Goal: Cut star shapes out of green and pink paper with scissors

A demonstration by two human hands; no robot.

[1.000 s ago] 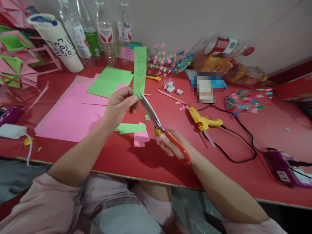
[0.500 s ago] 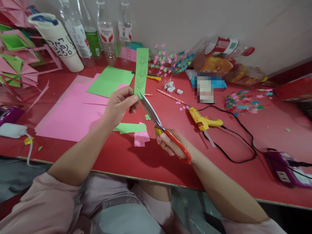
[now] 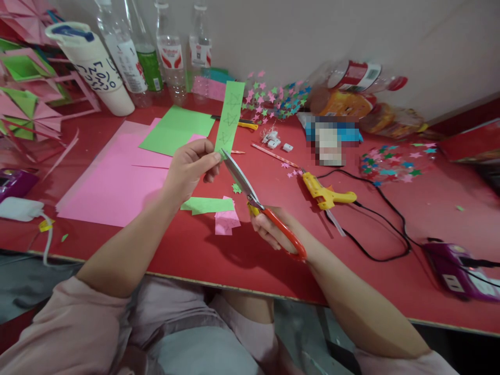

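Note:
My left hand (image 3: 196, 165) pinches the lower end of a green paper strip (image 3: 230, 114) on which star outlines are drawn in pencil. The strip stands up from my fingers, leaning slightly right. In my right hand (image 3: 269, 229) are scissors (image 3: 244, 182) with red and yellow handles. Their blade tips touch the strip's lower edge, close to my left thumb. Below my hands, green paper strips (image 3: 209, 205) and pink paper pieces (image 3: 226, 221) lie on the red table (image 3: 219, 260). Small green stars (image 3: 236, 188) rest between the hands.
Pink sheets (image 3: 117, 182) and a green sheet (image 3: 179, 127) lie on the left. A yellow glue gun (image 3: 328, 192) with a black cord is on the right. Cut stars (image 3: 269, 99), a cutter (image 3: 248, 125) and bottles (image 3: 172, 57) line the back. A purple power strip (image 3: 453, 271) sits far right.
The top of the green strip has tilted to the right. The scissor tips have shifted slightly left and up along the strip's lower end; both hands stay nearly in place.

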